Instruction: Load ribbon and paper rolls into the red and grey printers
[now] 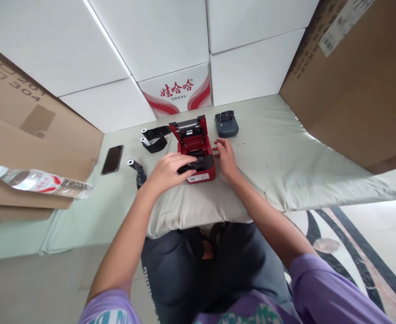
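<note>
A red label printer (202,173) with its lid (189,128) raised stands near the front edge of the covered surface. My left hand (171,170) reaches over its left side, thumb and fingers closed about a black part at the compartment; what exactly they grip is partly hidden. Inside the compartment there is a dark shape (199,158) that I cannot make out. Beside the printer's right wall is my right hand (226,159), fingers apart and holding nothing. Left of the printer lie small rolls with white cores and black strips, an upper one (155,132), a middle one (154,145) and a lower one (137,171).
A dark blue-grey device (227,126) sits behind my right hand. A black phone (113,159) lies at the left. A water bottle (39,181) lies by a cardboard box (22,117). White boxes (171,36) line the back; another large carton (359,90) stands right.
</note>
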`<state>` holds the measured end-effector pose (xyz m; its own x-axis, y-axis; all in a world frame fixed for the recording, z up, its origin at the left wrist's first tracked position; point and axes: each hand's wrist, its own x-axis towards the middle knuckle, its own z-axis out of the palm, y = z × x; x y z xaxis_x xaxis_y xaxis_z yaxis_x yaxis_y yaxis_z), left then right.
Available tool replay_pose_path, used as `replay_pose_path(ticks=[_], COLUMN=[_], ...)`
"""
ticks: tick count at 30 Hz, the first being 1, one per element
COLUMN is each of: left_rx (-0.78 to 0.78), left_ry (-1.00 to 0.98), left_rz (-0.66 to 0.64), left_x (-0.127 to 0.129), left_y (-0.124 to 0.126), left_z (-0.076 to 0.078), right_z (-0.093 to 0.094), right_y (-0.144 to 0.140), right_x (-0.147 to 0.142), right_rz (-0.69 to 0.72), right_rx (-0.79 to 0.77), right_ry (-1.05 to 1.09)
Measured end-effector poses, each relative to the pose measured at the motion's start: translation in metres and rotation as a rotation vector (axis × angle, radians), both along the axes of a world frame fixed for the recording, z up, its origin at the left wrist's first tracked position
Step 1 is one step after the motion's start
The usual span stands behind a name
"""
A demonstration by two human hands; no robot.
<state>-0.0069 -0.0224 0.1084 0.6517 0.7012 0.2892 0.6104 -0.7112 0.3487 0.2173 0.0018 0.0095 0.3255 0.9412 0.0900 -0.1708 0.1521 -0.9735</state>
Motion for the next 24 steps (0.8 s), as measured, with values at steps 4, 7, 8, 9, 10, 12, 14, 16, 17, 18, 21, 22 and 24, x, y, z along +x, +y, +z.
replay_pose_path(ticks=[4,7,8,9,10,12,14,16,17,18,21,22,24], left_rx=[0.177,0.290,0.328,0.353,0.360,0.319,0.292,0.334,0.353,0.345,0.099,-0.033,-0.294], left_ry=[-0.049,-0.164,-0.221,-0.280,-0.339,-0.474,-0.697,-0.978,-1.099,-1.187,-1.243,-1.235,-1.239], left_rz=[-0.045,-0.089,-0.114,-0.145,-0.180,-0.248,-0.244,-0.117,-0.022,0.076,0.259,0.278,0.266], left_x=[-0.008,-0.012,-0.011,-0.010,-0.007,-0.001,0.007,0.012,0.014,0.014,0.014,0.014,0.015], left_y=[-0.009,-0.007,-0.005,-0.002,0.001,0.007,0.015,0.024,0.029,0.034,0.043,0.045,0.045], left_z=[-0.016,-0.024,-0.026,-0.028,-0.029,-0.032,-0.036,-0.046,-0.053,-0.060,-0.084,-0.091,-0.099], right_z=[0.023,0.033,0.033,0.032,0.030,0.026,0.022,0.021,0.020,0.020,0.017,0.015,0.011], right_y=[0.016,0.046,0.055,0.063,0.068,0.071,0.066,0.060,0.057,0.055,0.055,0.056,0.058], right_x=[0.007,0.003,0.000,-0.003,-0.006,-0.009,-0.010,-0.010,-0.009,-0.009,-0.008,-0.007,-0.005], right_rz=[0.118,0.205,0.238,0.262,0.275,0.271,0.260,0.264,0.267,0.271,0.289,0.302,0.343], right_rx=[0.060,0.131,0.160,0.188,0.211,0.233,0.226,0.214,0.210,0.208,0.192,0.177,0.131], right_ry=[-0.061,-0.093,-0.098,-0.101,-0.102,-0.082,-0.025,0.056,0.092,0.116,0.134,0.132,0.132])
